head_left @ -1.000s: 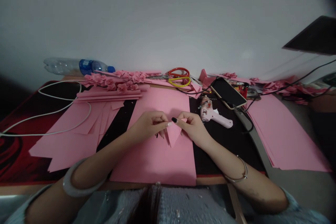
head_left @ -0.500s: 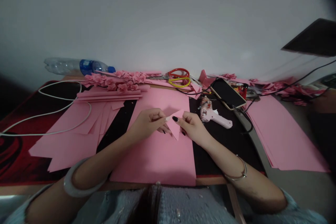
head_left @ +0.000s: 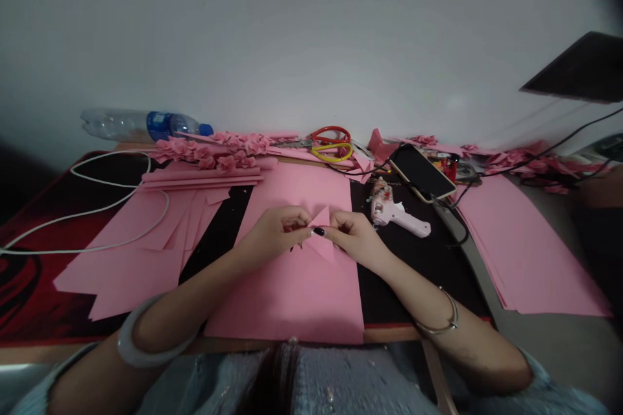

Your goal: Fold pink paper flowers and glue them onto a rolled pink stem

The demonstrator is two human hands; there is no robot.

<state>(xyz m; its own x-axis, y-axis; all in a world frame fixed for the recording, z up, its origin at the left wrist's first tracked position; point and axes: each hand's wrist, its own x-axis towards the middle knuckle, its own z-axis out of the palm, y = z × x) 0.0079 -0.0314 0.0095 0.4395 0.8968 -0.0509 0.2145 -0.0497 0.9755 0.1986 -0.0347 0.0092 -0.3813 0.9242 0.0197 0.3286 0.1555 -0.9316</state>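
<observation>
A small folded piece of pink paper [head_left: 321,248] is pinched between both hands, its pointed ends up and down. My left hand [head_left: 281,228] grips its left side, the thumb pressed on the front. From the other side my right hand [head_left: 354,237] holds it, with the dark-nailed thumb meeting the left thumb near the middle. Fingers behind the paper are mostly hidden. Beneath the hands lies a large pink paper sheet [head_left: 292,305], flat on the dark mat [head_left: 409,285].
A pale pink glue gun [head_left: 402,217] and a phone [head_left: 423,172] lie to the right. Scissors [head_left: 331,152], paper flowers [head_left: 228,149] and a plastic bottle [head_left: 141,124] line the back. Pink sheets [head_left: 530,253] are stacked at right; a white cable [head_left: 87,249] loops at left.
The folded paper has turned in the hands, its upper point now nearer upright. Both thumbs have come together at its middle, slightly lower than before.
</observation>
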